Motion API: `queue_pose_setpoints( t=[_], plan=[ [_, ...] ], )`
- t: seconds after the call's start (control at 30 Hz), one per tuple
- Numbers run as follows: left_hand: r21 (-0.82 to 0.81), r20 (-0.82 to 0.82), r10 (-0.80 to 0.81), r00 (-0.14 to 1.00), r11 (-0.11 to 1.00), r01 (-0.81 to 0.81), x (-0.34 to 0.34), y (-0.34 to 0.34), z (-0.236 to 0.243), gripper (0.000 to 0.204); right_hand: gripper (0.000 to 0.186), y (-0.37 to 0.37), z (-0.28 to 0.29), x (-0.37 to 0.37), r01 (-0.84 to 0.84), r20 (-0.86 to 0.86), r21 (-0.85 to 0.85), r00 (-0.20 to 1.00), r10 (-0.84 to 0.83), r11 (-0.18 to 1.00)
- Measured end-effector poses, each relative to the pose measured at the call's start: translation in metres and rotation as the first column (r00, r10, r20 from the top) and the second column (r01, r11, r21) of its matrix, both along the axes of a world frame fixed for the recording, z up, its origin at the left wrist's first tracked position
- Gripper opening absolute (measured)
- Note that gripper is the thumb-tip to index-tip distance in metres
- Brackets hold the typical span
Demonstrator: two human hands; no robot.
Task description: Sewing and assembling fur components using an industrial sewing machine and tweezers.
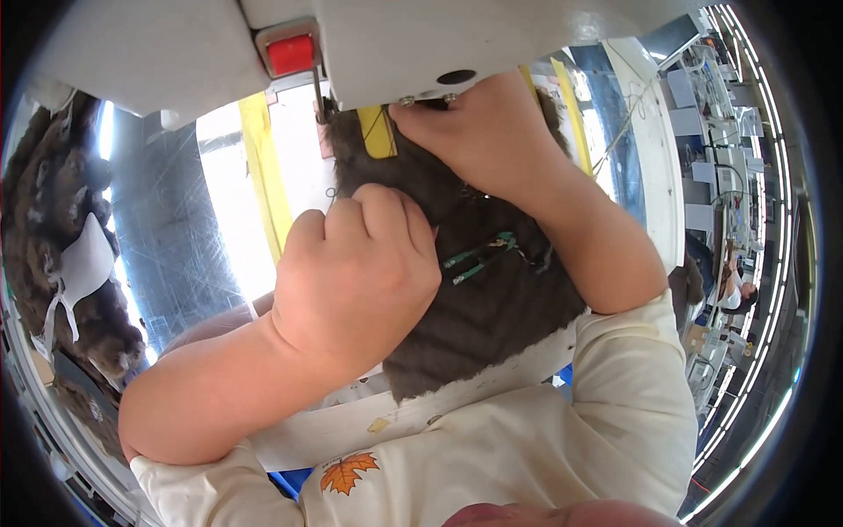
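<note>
Mid-frame, we see dark fur (500, 316), our left hand (360, 268) fisted over its edge; upper centre, our right hand (479, 136) half-curls, fingertips hidden. We cannot tell what either grips.

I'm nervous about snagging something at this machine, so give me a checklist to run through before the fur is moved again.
1. Left hand at the fur piece: ok, curled at its left edge.
2. Right fingertips all visible: not ok, the right hand reaches partly out of sight under the machine head.
3. Fur free of loose tools: not ok, a green-handled tool lies on it.
4. Sleeves clear of the machine head: ok, both end near the elbows.
5. Fur flat under the machine head: cannot tell, that part is largely hidden.
</note>
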State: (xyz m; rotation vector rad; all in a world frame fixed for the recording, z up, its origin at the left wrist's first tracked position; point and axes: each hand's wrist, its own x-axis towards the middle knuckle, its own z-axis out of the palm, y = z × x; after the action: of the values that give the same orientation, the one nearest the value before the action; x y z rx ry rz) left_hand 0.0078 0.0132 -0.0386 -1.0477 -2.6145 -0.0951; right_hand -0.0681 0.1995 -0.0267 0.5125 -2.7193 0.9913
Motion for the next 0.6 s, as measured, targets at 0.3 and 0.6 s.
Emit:
queue_pose_setpoints(
  t=[0.3,0.6],
  plan=[
    [0.018,0.015,-0.004,1.0,1.0,0.003,-0.001,0.002,0.0,0.032,0.016,-0.002,0.001,-0.001,-0.029,-0.04,-0.012,0.999,0.028,1.0],
    [0.145,-0.134,-0.036,0.99,0.988,0.056,-0.008,0.006,-0.013,0.014,0.016,-0.001,0.0,-0.002,-0.035,-0.056,-0.007,0.998,0.035,0.999]
  ],
)
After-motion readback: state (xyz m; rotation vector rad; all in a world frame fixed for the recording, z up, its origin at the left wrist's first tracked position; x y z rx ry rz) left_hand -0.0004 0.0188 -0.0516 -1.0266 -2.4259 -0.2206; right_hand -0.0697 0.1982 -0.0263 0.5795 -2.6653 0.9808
